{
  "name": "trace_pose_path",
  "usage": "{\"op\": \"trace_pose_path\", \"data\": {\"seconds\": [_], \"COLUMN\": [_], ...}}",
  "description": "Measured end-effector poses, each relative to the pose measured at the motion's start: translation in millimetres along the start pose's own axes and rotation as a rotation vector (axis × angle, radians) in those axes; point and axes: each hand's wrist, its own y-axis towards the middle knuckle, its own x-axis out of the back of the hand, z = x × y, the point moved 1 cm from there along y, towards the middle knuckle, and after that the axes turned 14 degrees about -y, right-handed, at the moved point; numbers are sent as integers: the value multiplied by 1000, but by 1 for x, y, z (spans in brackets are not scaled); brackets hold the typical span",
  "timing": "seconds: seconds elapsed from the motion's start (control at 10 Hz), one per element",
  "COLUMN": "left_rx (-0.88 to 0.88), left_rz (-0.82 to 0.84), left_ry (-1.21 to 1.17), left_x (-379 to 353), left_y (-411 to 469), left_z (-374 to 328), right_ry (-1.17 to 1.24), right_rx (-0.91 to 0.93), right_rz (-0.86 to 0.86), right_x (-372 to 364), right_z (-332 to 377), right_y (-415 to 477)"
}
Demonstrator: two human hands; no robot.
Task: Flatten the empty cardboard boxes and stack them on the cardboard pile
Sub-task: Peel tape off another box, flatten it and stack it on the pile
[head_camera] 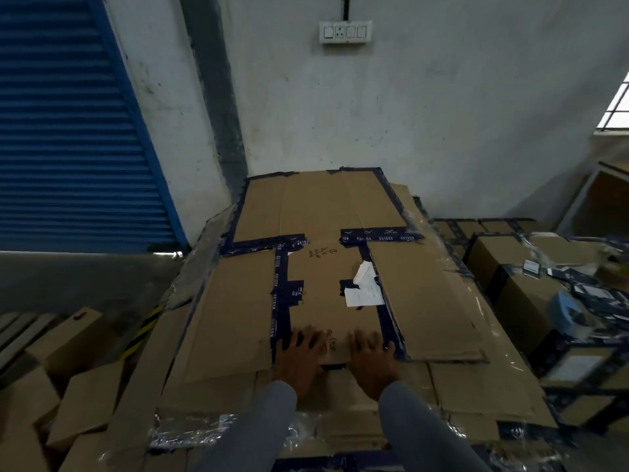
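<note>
A flattened brown cardboard box [323, 233] with dark blue tape along its edges lies spread out on top of the cardboard pile [476, 396]. It carries a torn white label near its middle. My left hand [299, 356] and my right hand [372, 357] both press flat on its near edge, fingers straight and spread, side by side. Grey sleeves cover both forearms.
Loose brown boxes [68, 379] lie heaped on the floor at the lower left. Taped cartons [510, 281] and a blue tape roll [568, 311] stand at the right. A blue roller shutter [68, 124] and a white wall [408, 114] rise behind the pile.
</note>
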Motion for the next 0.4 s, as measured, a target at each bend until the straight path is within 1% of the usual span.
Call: {"op": "trace_pose_path", "data": {"seconds": [0.1, 0.2, 0.3, 0.4], "left_rx": [-43, -52, -19, 3], "left_rz": [-19, 23, 77, 65], "left_ry": [-15, 18, 65, 45], "left_x": [-1, -1, 6, 31], "left_y": [-17, -33, -45, -56], "left_z": [12, 21, 28, 30], "right_ry": [-6, 20, 60, 98], "right_rx": [16, 11, 13, -26], "right_rz": [-13, 4, -15, -63], "right_x": [-7, -5, 11, 33], "right_z": [1, -2, -7, -16], "right_y": [-13, -24, -30, -41]}}
